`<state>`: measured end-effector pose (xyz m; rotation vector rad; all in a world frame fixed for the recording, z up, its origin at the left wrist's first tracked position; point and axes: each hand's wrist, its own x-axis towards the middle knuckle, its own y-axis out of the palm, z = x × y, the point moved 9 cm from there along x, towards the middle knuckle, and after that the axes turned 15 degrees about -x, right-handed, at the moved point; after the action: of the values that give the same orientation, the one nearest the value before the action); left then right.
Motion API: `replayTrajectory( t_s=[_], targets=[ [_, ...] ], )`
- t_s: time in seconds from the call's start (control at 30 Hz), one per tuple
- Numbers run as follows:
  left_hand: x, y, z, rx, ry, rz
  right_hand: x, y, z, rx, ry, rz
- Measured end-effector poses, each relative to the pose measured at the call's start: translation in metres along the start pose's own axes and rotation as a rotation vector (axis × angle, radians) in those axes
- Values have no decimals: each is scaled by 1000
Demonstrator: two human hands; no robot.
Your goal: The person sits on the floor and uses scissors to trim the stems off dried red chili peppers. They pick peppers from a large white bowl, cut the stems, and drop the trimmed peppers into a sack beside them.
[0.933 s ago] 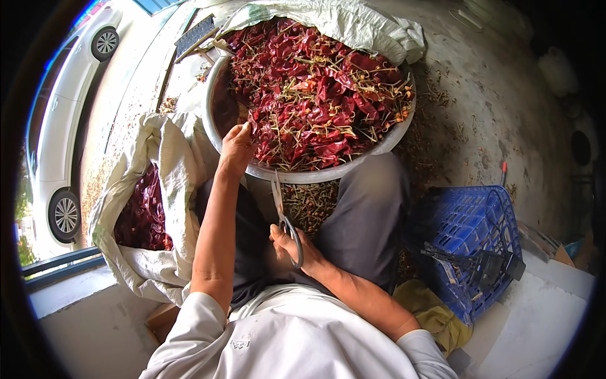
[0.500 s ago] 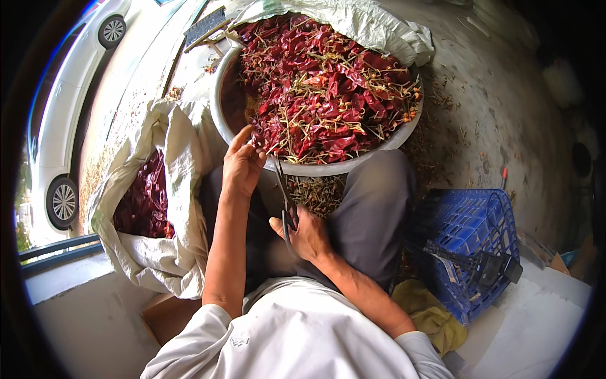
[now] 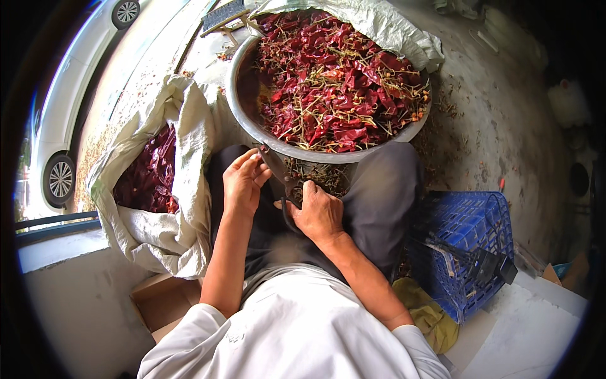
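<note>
My right hand (image 3: 319,213) is closed around the handles of dark metal scissors (image 3: 276,167), whose blades point up and left. At the blade tips, the pinched fingers of my left hand (image 3: 242,184) hold a small dark-red dried chili pepper (image 3: 261,149), mostly covered by the fingers. Just beyond my hands is a wide metal basin (image 3: 303,152), heaped with crumpled dried red chilies (image 3: 338,82) and pale stems. Left of my left hand, an open white woven sack (image 3: 192,208) holds more dark-red chilies (image 3: 151,174).
Cut stems (image 3: 322,177) litter the floor between my knees. A blue plastic crate (image 3: 470,246) lies at my right beside an olive cloth (image 3: 426,312). Another white sack (image 3: 391,31) drapes the basin's far rim. A cardboard box (image 3: 164,303) sits at lower left; a white car (image 3: 76,88) stands beyond.
My left hand has drawn back from the basin's rim toward my lap. My right hand has risen slightly, bringing the scissors' blades up to the left fingertips. The whole view has shifted a little.
</note>
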<state>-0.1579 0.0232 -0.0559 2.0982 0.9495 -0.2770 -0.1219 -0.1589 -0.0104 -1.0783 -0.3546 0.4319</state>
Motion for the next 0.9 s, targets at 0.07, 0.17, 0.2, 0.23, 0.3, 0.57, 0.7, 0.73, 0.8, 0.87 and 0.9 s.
replayTrajectory(
  t_s=[0.07,0.17,0.2,0.23,0.3,0.57,0.7,0.73,0.8,0.87,0.9],
  targets=[
    [-11,4,-10,265,48,7,-2,7,-3,24,13,67],
    [-18,2,-28,765,395,144,-3,12,-3,114,2,99],
    [-26,10,-35,903,504,175,-4,14,-4,150,1,100],
    [-34,19,-41,1040,614,207,-6,19,-4,168,-11,102],
    [-24,17,-27,830,401,339,-9,30,-4,206,-38,108],
    [-10,15,-19,1130,431,432,-11,34,1,412,8,275],
    [-19,19,-19,1008,512,461,-27,66,3,868,95,573],
    [-21,20,-20,970,496,461,-38,74,9,1106,182,719],
    [-19,16,-21,876,446,461,-44,71,21,1325,212,764],
    [-11,4,-19,763,379,464,-48,73,33,1545,223,818],
    [-8,1,-16,675,336,477,-50,76,37,1622,240,847]
  ],
)
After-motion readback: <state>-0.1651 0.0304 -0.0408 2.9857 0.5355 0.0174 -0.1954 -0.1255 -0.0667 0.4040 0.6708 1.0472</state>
